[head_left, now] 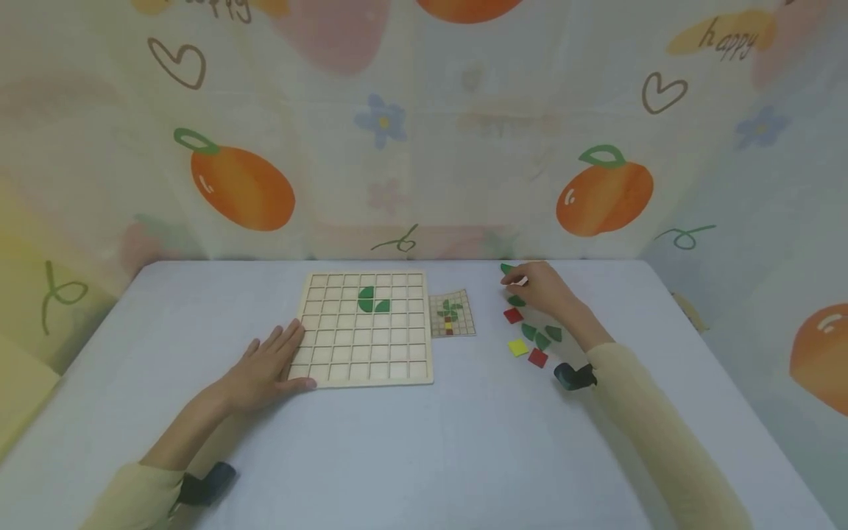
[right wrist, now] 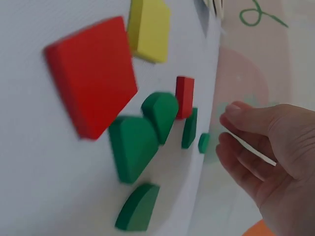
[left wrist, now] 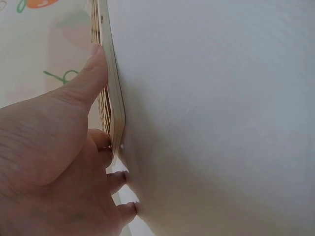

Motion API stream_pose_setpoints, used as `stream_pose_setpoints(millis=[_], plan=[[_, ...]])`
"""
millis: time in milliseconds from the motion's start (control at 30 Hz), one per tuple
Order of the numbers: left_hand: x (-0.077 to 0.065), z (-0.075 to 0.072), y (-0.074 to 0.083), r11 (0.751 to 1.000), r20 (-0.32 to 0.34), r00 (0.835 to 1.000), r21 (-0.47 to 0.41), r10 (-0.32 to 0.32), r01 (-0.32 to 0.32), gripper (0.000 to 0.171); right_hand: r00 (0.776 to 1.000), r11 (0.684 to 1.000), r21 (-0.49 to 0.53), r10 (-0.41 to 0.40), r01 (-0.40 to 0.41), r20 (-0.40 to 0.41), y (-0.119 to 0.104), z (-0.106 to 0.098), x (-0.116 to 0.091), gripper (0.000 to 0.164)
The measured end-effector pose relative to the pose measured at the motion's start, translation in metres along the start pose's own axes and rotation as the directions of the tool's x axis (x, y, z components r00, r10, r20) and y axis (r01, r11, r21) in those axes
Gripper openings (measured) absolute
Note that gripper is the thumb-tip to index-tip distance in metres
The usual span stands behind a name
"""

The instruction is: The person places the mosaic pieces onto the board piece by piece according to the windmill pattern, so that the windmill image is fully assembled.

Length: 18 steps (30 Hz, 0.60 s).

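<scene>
My left hand (head_left: 261, 372) rests at the near left corner of a wooden grid board (head_left: 358, 364), fingers along its left edge and thumb at its front edge. The left wrist view shows the thumb on the board's side (left wrist: 116, 98). Green quarter-round pieces (head_left: 382, 306) sit in cells toward the board's top. At the far right of the table, my right hand (head_left: 543, 287) hovers with thumb and fingers apart, nothing between them. Its fingertips are near a green piece (head_left: 507, 269), the farthest one (right wrist: 203, 143) in the right wrist view.
A small pattern card (head_left: 464, 324) lies against the board's right side. Nearer than the right hand lie red squares (head_left: 538, 358), a yellow square (head_left: 518, 347) and several green pieces (head_left: 553, 333). A printed curtain (head_left: 430, 169) hangs behind the table's far edge.
</scene>
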<state>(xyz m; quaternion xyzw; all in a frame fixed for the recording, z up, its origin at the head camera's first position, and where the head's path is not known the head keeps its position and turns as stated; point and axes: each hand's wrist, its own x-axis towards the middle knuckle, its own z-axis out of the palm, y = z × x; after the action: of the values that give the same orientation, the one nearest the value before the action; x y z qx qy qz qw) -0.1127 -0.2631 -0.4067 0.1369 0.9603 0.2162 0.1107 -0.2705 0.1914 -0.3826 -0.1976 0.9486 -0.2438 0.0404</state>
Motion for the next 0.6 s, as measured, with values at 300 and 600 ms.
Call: stream_pose_setpoints(millis=[300,600], plan=[[-0.001,-0.001,0.000,1.000,-0.003,1.000,-0.006,0.015,-0.015,0.102,0.995,0.995,0.028,0.090,-0.091,0.040,0.016,0.001,-0.010,0.023],[-0.001,0.000,-0.001,1.000,-0.009,1.000,-0.017,0.008,-0.009,0.103,0.989,0.993,0.002,0.116,-0.117,0.086,0.017,0.002,-0.013,0.026]])
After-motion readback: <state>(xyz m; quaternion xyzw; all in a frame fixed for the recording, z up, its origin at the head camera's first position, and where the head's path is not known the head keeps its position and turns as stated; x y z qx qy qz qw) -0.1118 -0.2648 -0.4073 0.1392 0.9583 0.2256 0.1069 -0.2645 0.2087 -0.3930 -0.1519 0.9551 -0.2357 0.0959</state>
